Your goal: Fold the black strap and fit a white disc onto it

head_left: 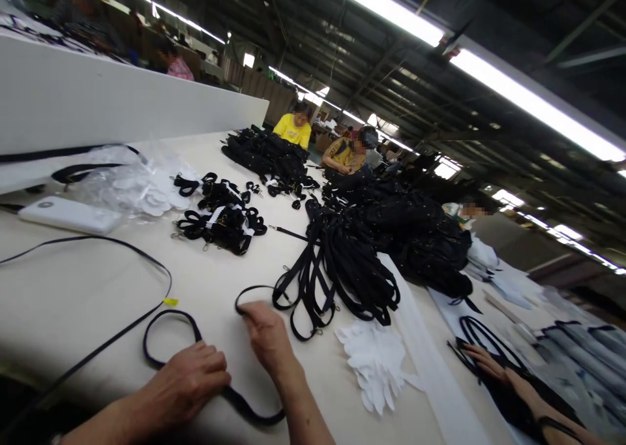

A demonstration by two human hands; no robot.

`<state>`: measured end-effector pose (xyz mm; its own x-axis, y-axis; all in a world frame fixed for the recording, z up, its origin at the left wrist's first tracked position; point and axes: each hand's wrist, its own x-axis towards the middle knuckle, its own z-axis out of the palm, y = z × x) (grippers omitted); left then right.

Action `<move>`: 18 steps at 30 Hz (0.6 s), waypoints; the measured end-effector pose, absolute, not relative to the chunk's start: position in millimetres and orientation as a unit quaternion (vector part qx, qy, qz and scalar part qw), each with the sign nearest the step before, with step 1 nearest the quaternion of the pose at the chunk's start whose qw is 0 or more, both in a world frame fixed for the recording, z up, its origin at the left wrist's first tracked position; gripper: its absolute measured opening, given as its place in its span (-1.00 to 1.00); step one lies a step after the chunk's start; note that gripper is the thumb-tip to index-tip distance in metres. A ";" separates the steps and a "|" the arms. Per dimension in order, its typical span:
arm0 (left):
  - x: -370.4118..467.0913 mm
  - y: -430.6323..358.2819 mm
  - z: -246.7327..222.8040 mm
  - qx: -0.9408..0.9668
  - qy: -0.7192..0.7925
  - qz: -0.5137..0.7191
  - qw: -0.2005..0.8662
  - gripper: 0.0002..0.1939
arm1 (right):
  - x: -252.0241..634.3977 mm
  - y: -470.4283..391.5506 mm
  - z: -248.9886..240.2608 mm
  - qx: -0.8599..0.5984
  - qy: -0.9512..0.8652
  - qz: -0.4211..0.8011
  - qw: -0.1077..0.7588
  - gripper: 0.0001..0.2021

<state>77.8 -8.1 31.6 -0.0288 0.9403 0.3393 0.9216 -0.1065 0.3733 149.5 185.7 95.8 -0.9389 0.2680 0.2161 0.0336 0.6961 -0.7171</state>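
At the bottom of the frame my left hand (pixel 188 386) is curled into a loose fist, fingers folded down on a black strap (pixel 166 321) that loops up and around on the table (pixel 73 301) in front of it and trails back under my wrist toward the lower centre. My right hand (pixel 268 337) lies flatter, fingers bent, the fingertips (pixel 247 311) pinching or pressing the end of another thin black loop (pixel 252 290) that runs off toward the big bundle of black straps (pixel 342 269) in the middle of the frame; whether I actually have it clamped I cannot tell. A thin black cord (pixel 122 246) with a small yellow tag (pixel 171 301) sweeps across the left part of the table. Bare tabletop lies open to the left of my hands and ahead of them, up to smaller strap bundles (pixel 222 220) and a white power bank (pixel 68 215) at the left edge. A heap of white cut pieces (pixel 376 360) sits just right of my right hand, and another person's hand (pixel 484 360) rests at the lower right on more straps. I can read no writing anywhere.
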 end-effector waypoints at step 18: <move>77.3 -3.5 32.3 0.662 0.699 0.269 0.032 -0.76 | 279.7 176.6 85.9 -0.156 -0.950 0.258 0.080 -0.38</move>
<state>77.3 -3.5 32.3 -0.1208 0.9427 0.3109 0.9081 -0.0215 0.4181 279.7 176.6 85.9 -0.9389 0.3366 0.0712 0.2545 0.8187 -0.5147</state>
